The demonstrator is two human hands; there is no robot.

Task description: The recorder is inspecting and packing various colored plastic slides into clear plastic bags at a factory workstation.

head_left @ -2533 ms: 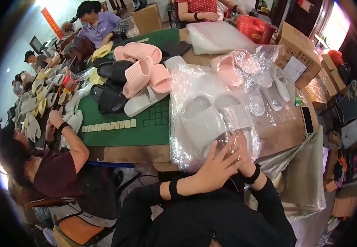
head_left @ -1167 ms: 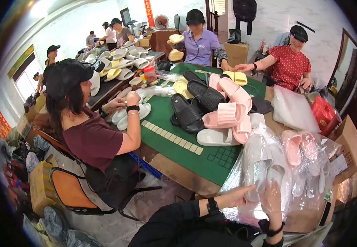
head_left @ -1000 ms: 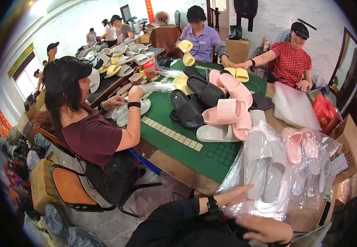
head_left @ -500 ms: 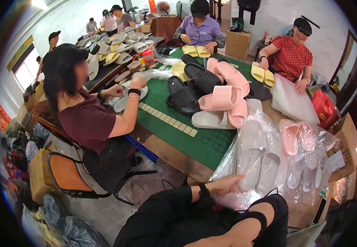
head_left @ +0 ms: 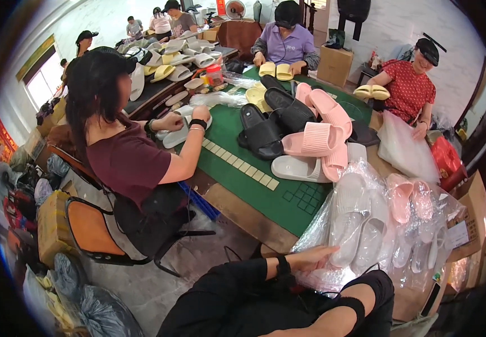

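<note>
My left hand (head_left: 315, 259) rests at the near edge of the table, its fingers stretched out against clear plastic wrapping. Beneath that plastic lies a pair of grey slippers (head_left: 351, 224), the closest things to this hand. A smaller pink pair (head_left: 401, 196) lies in plastic to their right. My right forearm (head_left: 333, 324), with a dark band round it, crosses low over my black-clothed legs. The right hand is mostly hidden around my knee, so its fingers do not show.
Loose black slippers (head_left: 261, 135) and pink slippers (head_left: 314, 139) are heaped on the green mat (head_left: 243, 185). At left a co-worker in maroon (head_left: 133, 157) sits on an orange-backed chair (head_left: 92, 227). An open cardboard box (head_left: 473, 216) borders the right side.
The co-worker in red has lifted the yellow slippers off the table and brought them together. The view has shifted slightly; my left hand stays by the plastic.
</note>
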